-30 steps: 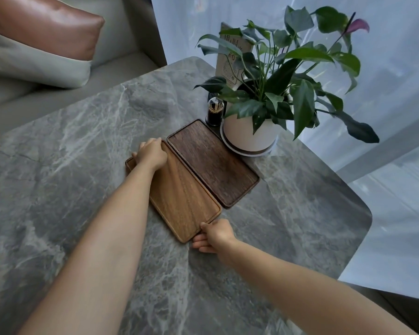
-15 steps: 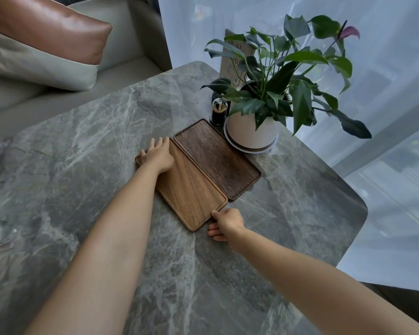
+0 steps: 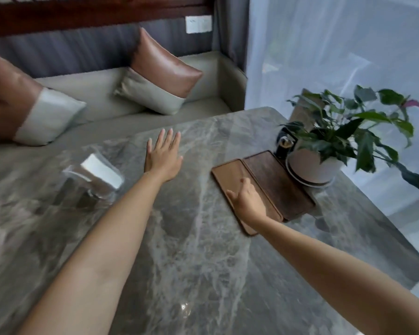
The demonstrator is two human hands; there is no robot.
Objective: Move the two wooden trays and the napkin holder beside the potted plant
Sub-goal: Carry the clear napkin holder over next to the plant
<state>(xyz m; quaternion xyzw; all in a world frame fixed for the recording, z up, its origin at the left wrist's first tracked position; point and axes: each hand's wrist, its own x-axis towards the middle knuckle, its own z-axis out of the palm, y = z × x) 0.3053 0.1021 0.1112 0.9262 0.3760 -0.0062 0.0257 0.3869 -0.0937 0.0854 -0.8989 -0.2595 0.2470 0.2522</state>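
I judge two steps done: both trays, the light tray (image 3: 230,174) and the dark tray (image 3: 278,182), lie side by side at the plant (image 3: 343,139) near the surface's far right corner. The napkin holder (image 3: 95,177) stands toward the left edge. My left hand (image 3: 163,155) hovers spread and empty; my right hand (image 3: 248,201) rests open on the light tray.

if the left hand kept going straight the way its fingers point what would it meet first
Probably nothing on the table: the open left hand points past the far edge toward the sofa; the napkin holder lies off to its left.
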